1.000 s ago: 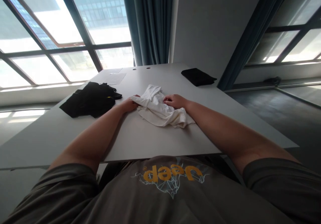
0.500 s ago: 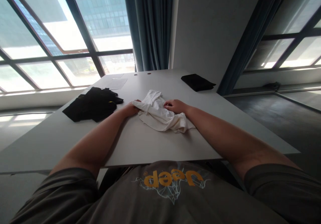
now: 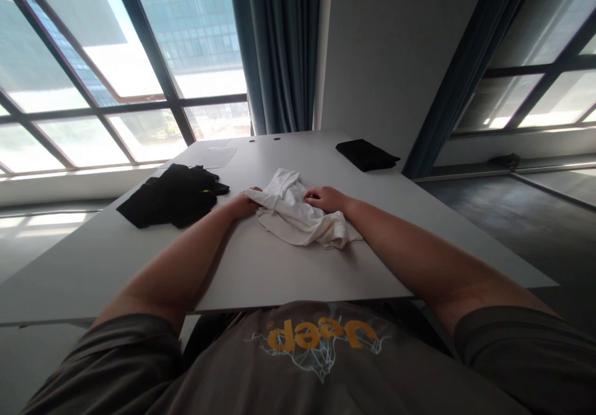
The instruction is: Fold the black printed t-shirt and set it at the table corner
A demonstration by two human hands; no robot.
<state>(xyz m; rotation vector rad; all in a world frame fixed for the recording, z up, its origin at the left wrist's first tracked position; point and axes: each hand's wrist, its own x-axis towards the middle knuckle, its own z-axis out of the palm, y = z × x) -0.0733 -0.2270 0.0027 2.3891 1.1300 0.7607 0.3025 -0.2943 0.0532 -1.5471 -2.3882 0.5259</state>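
A crumpled white cloth garment [image 3: 298, 207] lies bunched on the white table [image 3: 265, 275] in front of me; its exact kind is not clear from the folds. My left hand [image 3: 244, 205] is closed on the garment's left edge, with part of the cloth lying over the fingers. On the other side, my right hand [image 3: 326, 198] rests with curled fingers pinching the garment's upper right part. Folds of cloth hang loosely between both hands and spread toward my right forearm.
Left of my left hand lies a loose heap of black clothing [image 3: 174, 196]. A neatly folded black cloth [image 3: 367, 154] sits at the far right of the table. A thin clear sheet [image 3: 218, 157] lies at the back left. Blue curtains [image 3: 284, 49] hang behind the table.
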